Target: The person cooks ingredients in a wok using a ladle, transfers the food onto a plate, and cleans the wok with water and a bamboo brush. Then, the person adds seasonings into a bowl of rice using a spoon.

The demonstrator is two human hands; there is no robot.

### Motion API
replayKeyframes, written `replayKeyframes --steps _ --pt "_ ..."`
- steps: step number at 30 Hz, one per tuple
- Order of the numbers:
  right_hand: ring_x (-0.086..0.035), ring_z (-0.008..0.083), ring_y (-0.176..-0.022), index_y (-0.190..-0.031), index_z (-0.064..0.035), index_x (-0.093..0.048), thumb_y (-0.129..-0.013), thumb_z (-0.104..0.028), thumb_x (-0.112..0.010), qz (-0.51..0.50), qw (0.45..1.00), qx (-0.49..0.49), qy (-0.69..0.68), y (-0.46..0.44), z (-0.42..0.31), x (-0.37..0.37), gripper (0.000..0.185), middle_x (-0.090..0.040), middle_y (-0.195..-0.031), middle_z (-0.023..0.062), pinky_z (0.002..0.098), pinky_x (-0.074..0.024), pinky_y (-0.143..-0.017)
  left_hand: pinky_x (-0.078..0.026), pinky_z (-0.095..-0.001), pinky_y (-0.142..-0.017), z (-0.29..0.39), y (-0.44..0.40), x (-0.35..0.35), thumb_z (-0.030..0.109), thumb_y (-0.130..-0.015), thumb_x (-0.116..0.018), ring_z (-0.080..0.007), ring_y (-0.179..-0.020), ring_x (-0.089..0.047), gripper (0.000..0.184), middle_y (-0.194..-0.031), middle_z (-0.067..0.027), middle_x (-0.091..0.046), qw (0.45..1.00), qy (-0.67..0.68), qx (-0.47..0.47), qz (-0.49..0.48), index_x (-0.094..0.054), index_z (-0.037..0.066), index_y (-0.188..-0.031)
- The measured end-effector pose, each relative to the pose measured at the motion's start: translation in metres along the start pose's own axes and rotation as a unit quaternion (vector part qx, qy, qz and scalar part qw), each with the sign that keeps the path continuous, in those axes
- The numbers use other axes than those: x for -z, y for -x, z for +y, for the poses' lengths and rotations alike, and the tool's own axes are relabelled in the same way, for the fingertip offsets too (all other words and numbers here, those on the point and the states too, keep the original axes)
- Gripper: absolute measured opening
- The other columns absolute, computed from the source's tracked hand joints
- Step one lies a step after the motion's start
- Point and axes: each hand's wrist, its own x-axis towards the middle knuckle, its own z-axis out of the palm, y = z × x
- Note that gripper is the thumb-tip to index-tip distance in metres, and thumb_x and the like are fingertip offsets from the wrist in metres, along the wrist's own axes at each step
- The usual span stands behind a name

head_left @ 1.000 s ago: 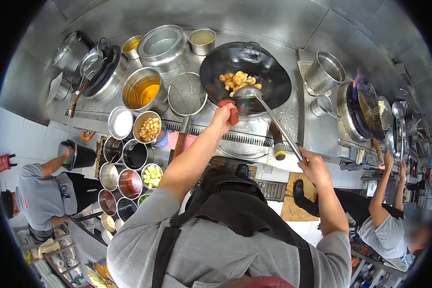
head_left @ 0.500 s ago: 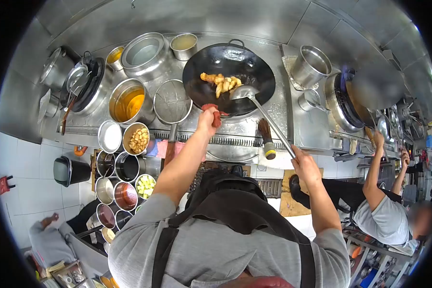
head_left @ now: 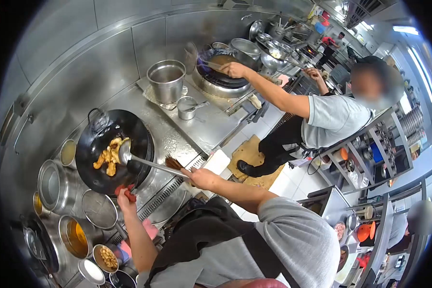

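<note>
A black wok [head_left: 87,144] sits at the left on the stove, tilted in this slanted view. Browned pieces of food [head_left: 109,156] lie inside it. My left hand [head_left: 126,200] is closed around a red cloth [head_left: 118,190] at the wok's near rim; whatever lies under the cloth is hidden. Gripped in my right hand [head_left: 202,179] is the long handle of a metal ladle [head_left: 152,164], its bowl against the food. Just beyond that hand, a bristle brush [head_left: 172,163] shows partly behind the ladle's handle.
A mesh strainer [head_left: 100,209], a pot of orange oil [head_left: 77,237] and a bowl of small tan pieces [head_left: 105,258] stand near my left arm. Farther along are a tall steel pot [head_left: 166,81] and a small saucepan [head_left: 187,108]. A co-worker [head_left: 338,113] works at another wok.
My view has swung right and tilted, so the wok appears farther left and more of the co-worker shows. Both hands keep their hold. The food sits bunched against the ladle's bowl.
</note>
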Motion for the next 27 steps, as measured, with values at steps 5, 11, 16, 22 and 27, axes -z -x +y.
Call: replayKeyframes --steps 5,11,16,22,27 --pt "-0.063 0.0366 -0.083 -0.138 -0.0071 -0.035 -0.086 -0.015 -0.049 -0.018 1.000 -0.003 -0.001 0.009 0.021 -0.003 0.054 -0.060 -0.097 0.0214 0.0430 -0.0514 -0.074 -0.029 -0.0258 -0.034 0.001 0.001 0.001 0.005 -0.076 -0.054 -0.0121 -0.040 -0.035 0.034 -0.075 -0.0115 -0.062 1.000 -0.004 0.004 0.006 -0.054 0.009 -0.109" --pt "-0.063 0.0376 -0.086 -0.139 -0.0077 -0.034 -0.082 -0.005 -0.048 0.005 1.000 -0.016 -0.010 -0.036 0.018 0.014 0.059 -0.062 -0.096 0.0191 0.0443 -0.0508 -0.076 -0.034 -0.0255 -0.038 0.000 -0.010 0.013 0.006 -0.077 -0.055 -0.0125 -0.045 -0.044 0.030 -0.081 -0.0104 -0.065 1.000 -0.021 0.017 0.003 -0.054 0.008 -0.107" --pt "-0.062 0.0413 -0.083 -0.127 0.0030 -0.044 -0.082 -0.011 -0.050 0.025 0.998 -0.012 -0.058 -0.086 -0.007 0.032 0.047 -0.062 -0.084 0.0259 0.0479 -0.0493 -0.074 -0.035 -0.0211 -0.040 -0.004 -0.003 0.006 0.012 -0.081 -0.057 -0.0072 -0.051 -0.048 0.024 -0.088 -0.0080 -0.069 0.999 -0.049 0.009 0.006 -0.054 0.015 -0.105" --pt "-0.064 0.0331 -0.062 -0.135 0.0004 -0.041 -0.086 -0.017 -0.056 0.118 0.976 -0.035 -0.177 -0.107 -0.051 -0.004 0.054 -0.065 -0.072 0.0201 0.0419 -0.0523 -0.061 -0.035 -0.0300 -0.034 -0.009 -0.002 0.003 0.012 -0.080 -0.054 -0.0134 -0.045 -0.046 0.020 -0.066 -0.0054 -0.055 1.000 -0.001 -0.029 -0.009 -0.051 0.011 -0.099" --pt "-0.060 0.0238 -0.053 -0.137 0.0013 -0.038 -0.082 -0.008 -0.053 -0.017 0.955 -0.050 -0.293 -0.147 -0.107 -0.003 0.058 -0.061 -0.073 0.0159 0.0365 -0.0489 -0.052 -0.038 -0.0321 -0.035 0.005 0.006 -0.002 0.007 -0.078 -0.052 -0.0168 -0.047 -0.049 0.024 -0.066 -0.0044 -0.051 1.000 -0.009 -0.003 -0.011 -0.051 0.009 -0.102"
